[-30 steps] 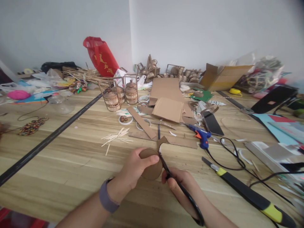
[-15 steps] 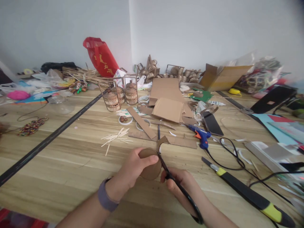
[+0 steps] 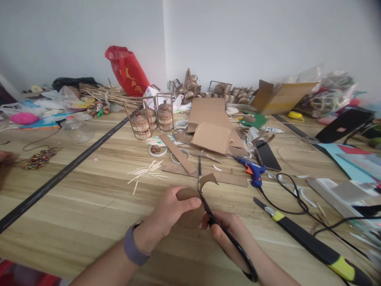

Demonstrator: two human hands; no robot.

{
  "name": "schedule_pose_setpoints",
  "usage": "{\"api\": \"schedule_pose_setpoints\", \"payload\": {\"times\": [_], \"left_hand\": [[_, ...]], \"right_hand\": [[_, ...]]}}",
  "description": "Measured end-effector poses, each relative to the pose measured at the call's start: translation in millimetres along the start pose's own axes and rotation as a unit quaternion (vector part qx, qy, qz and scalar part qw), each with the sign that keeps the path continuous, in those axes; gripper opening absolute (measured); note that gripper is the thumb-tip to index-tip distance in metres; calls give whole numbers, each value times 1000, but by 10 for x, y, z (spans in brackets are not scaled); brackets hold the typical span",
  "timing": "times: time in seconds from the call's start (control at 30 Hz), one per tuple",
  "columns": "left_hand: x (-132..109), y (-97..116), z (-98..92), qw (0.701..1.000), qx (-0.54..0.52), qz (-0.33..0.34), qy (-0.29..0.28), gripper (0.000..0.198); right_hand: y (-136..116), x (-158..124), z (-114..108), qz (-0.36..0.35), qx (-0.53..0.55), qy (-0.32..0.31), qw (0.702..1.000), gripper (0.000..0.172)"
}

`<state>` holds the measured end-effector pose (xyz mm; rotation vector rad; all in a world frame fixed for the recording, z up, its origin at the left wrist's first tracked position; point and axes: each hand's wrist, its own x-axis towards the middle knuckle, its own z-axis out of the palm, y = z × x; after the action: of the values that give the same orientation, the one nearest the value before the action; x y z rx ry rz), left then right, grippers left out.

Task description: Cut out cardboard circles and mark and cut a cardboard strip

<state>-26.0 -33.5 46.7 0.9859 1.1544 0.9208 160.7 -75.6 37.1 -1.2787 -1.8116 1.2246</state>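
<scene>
My left hand (image 3: 172, 208) grips a round cardboard disc (image 3: 190, 217), its thumb pressed on top near the right rim. In my right hand (image 3: 229, 228) is a pair of black-handled scissors (image 3: 222, 228), blades pointing away from me along the disc's right edge. A curved cardboard offcut (image 3: 209, 179) sits by the blades at the disc's far side; whether it is still joined to the disc I cannot tell. Beyond my hands lie a flat cardboard strip (image 3: 178, 154) and several loose pale sticks (image 3: 144, 171).
A utility knife (image 3: 312, 238) lies at the right, near a blue glue gun (image 3: 251, 169) with its looping cord and a phone (image 3: 268, 155). Small lidded baskets (image 3: 140, 126) stand farther back, left of cardboard sheets (image 3: 211, 137). A red bag (image 3: 127, 71) leans near the wall.
The curved offcut has swung right and away from the disc's edge beside the scissor blades. Both hands keep nearly the same place and hold.
</scene>
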Motion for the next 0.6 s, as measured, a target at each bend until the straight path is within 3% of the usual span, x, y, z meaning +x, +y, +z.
{"api": "schedule_pose_setpoints", "payload": {"times": [0.37,0.6], "left_hand": [[12,-10,-26,1000,-2,-12,-13,43],[15,5,-53,999,31,-26,-2,50]], "right_hand": [[37,8,-8,-21,-14,-4,1000,78],[30,7,0,8,3,-7,1000,79]]}}
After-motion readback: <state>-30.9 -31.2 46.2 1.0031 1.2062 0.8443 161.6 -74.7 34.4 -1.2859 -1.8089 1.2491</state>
